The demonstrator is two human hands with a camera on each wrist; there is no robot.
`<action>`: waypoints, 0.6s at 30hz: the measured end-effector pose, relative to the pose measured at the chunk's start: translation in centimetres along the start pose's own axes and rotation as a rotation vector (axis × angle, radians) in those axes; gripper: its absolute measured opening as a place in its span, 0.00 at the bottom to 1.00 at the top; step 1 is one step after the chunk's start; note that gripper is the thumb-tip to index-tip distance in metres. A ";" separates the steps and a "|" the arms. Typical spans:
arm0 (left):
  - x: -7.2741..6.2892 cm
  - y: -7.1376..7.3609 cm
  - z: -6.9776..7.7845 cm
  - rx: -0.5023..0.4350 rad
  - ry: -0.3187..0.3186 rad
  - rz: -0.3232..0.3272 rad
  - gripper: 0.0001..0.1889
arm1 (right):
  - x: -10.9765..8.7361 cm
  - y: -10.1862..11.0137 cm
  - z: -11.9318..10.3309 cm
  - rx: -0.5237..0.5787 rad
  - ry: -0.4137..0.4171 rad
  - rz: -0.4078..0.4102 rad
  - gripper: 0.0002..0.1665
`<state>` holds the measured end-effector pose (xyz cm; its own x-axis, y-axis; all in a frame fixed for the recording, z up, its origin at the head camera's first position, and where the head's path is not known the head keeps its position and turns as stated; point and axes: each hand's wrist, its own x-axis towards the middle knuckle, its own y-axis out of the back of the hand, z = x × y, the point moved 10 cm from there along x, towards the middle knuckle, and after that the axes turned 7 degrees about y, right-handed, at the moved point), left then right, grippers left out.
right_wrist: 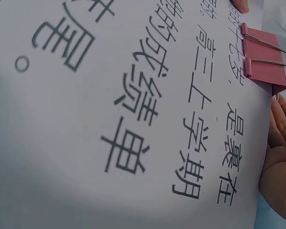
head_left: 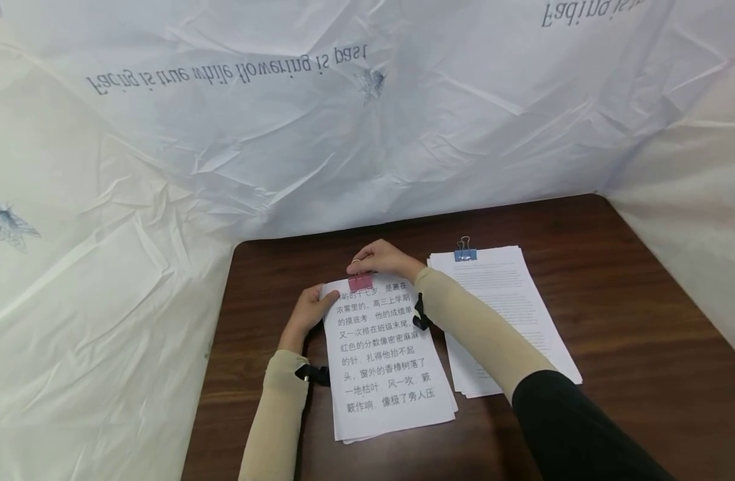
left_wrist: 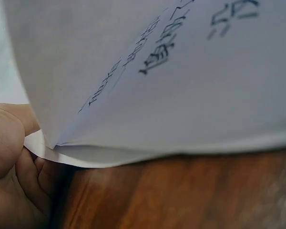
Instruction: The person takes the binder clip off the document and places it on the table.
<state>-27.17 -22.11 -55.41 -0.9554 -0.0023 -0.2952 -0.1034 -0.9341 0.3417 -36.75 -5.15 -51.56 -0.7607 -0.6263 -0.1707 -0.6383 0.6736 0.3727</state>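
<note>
A stack of printed sheets (head_left: 379, 361) with large characters lies at the middle of the table, its top edge raised. My left hand (head_left: 313, 307) grips its upper left corner, thumb on the front; in the left wrist view the sheets (left_wrist: 205, 109) part slightly at that corner (left_wrist: 50, 143). On the top edge sits a red binder clip (head_left: 361, 282). My right hand (head_left: 382, 259) holds the clip at its wire handles from behind. In the right wrist view, the clip (right_wrist: 264, 59) overlaps the first line of text, one wire handle standing out over it.
A second stack of printed sheets (head_left: 494, 321) with a blue binder clip (head_left: 466, 254) lies to the right, partly under my right forearm. The dark wooden table (head_left: 620, 287) is bounded by white printed sheeting (head_left: 319, 147) at the back and sides.
</note>
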 end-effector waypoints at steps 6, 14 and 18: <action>-0.1 0.0 0.0 0.007 -0.014 -0.007 0.15 | -0.4 -0.2 -0.2 0.032 0.005 0.011 0.26; 0.0 0.0 -0.1 -0.002 -0.028 -0.011 0.15 | -0.6 0.2 -0.6 0.029 0.032 0.066 0.27; -0.1 -0.1 0.0 -0.018 -0.026 -0.012 0.15 | -0.6 0.4 -0.8 0.022 0.039 0.084 0.30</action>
<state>-27.11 -22.06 -55.44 -0.9610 0.0176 -0.2760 -0.1099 -0.9401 0.3226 -36.40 -4.79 -50.63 -0.8067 -0.5818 -0.1040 -0.5753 0.7326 0.3639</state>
